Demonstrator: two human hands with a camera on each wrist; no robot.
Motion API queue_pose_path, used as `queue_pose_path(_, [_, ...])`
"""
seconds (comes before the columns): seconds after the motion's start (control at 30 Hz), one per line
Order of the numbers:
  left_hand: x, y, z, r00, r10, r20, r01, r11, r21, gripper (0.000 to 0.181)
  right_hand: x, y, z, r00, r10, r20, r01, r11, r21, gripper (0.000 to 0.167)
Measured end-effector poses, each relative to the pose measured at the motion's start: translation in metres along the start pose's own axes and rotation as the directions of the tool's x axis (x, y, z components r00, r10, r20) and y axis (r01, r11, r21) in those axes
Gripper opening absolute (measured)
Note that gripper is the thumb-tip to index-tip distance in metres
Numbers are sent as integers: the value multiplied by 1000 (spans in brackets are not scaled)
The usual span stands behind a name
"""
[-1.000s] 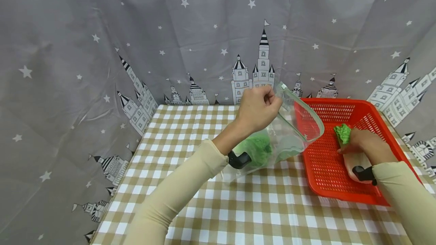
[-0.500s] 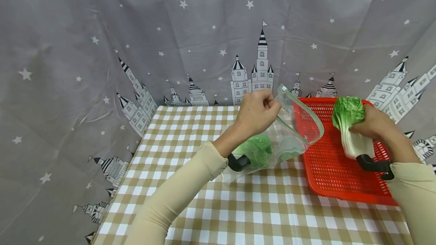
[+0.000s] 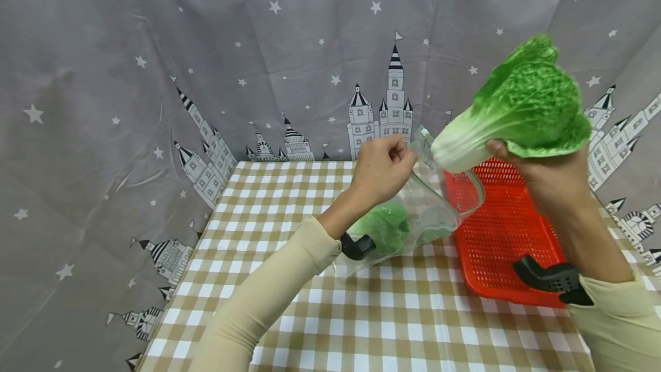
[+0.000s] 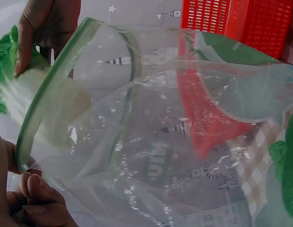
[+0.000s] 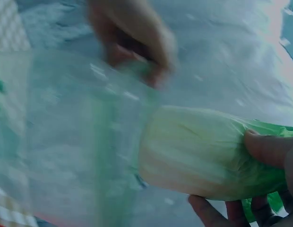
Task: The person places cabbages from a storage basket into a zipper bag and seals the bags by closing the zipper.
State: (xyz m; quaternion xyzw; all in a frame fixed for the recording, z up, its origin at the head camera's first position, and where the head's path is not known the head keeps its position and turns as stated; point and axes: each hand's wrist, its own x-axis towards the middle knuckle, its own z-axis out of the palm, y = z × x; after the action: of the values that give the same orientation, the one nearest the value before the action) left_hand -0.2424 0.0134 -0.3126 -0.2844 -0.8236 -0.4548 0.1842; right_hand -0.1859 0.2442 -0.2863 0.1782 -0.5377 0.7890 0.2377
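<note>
My left hand (image 3: 384,168) pinches the rim of a clear zip bag (image 3: 428,211) with a green edge, keeping its mouth open toward the right. Inside the bag lies a green leafy vegetable (image 3: 387,227), partly behind the wrist. My right hand (image 3: 555,188) grips a napa cabbage (image 3: 527,102) above the basket, leafy end up and to the right. The cabbage's white base points at the bag's mouth; in the right wrist view that base (image 5: 193,151) is right at the bag's edge. Whether it has passed inside is hard to tell.
A red plastic basket (image 3: 508,245) with slotted walls stands on the right of the checked tablecloth (image 3: 361,320). Behind the table hangs a grey curtain (image 3: 232,33) with printed castles and stars. A black camera mount sits on each wrist.
My right hand has lifted the napa cabbage out of the red basket, tilted it and brought it left to the bag's mouth. The left hand has stayed nearly still, holding the bag.
</note>
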Motion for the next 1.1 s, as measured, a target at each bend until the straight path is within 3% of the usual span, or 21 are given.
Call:
queue_pose_path(0.07, [-1,-1,-1,1000,3,-20,-3,1000,-15,21,-10,13,9,999,31,35,-23,982,-188,66])
queue_pose_path(0.1, [-1,-2,-1,999,6,-34,-6,1000,-20,20,-15,19,12,998,42,37,-29,953,-301,63])
queue_pose_path(0.17, [-2,-3,-2,998,12,-60,-14,999,-36,20,-23,30,17,997,58,42,-28,854,-519,57])
queue_pose_path(0.23, [-3,-3,-3,996,18,-88,-23,998,-55,20,-29,40,19,998,46,49,-3,760,-649,53])
queue_pose_path(0.4, [-7,-4,-7,990,33,-135,-53,988,-148,23,-38,63,19,985,-54,166,166,578,-799,35])
queue_pose_path(0.47, [-9,-5,-8,990,43,-137,-67,982,-174,24,-42,71,18,972,-73,224,230,487,-842,33])
queue_pose_path(0.57, [-11,-6,-10,989,50,-141,-75,980,-182,23,-45,73,17,967,10,256,229,413,-881,32])
queue_pose_path(0.6, [-11,-6,-11,989,45,-143,-70,981,-181,23,-45,71,16,964,60,258,213,402,-890,35])
queue_pose_path(0.67, [-13,-8,-13,988,32,-153,-59,983,-173,23,-44,64,13,943,205,261,160,408,-899,45])
queue_pose_path(0.73, [-14,-10,-15,987,25,-160,-52,984,-169,23,-40,55,7,901,358,244,78,420,-904,57])
queue_pose_path(0.8, [-15,-12,-17,987,23,-161,-50,985,-167,23,-36,47,2,853,479,207,-9,411,-912,64])
queue_pose_path(0.83, [-15,-13,-19,986,24,-162,-51,985,-168,23,-34,43,0,837,517,177,-54,401,-914,62])
queue_pose_path(0.87, [-15,-15,-21,986,23,-163,-52,983,-174,23,-31,40,-2,834,530,153,-83,395,-915,59])
queue_pose_path(0.93, [-14,-15,-26,985,22,-174,-53,982,-179,22,-26,36,-2,856,504,114,-118,405,-907,45])
queue_pose_path(0.97, [-12,-14,-29,982,18,-187,-53,982,-181,22,-23,33,-1,877,471,92,-129,418,-899,39])
queue_pose_path(1.03, [-9,-11,-38,973,20,-231,-62,982,-178,21,-16,26,4,928,366,70,-120,471,-874,29])
queue_pose_path(1.1, [-5,-6,-48,960,30,-280,-79,983,-167,22,-7,19,12,961,264,78,-75,525,-847,23])
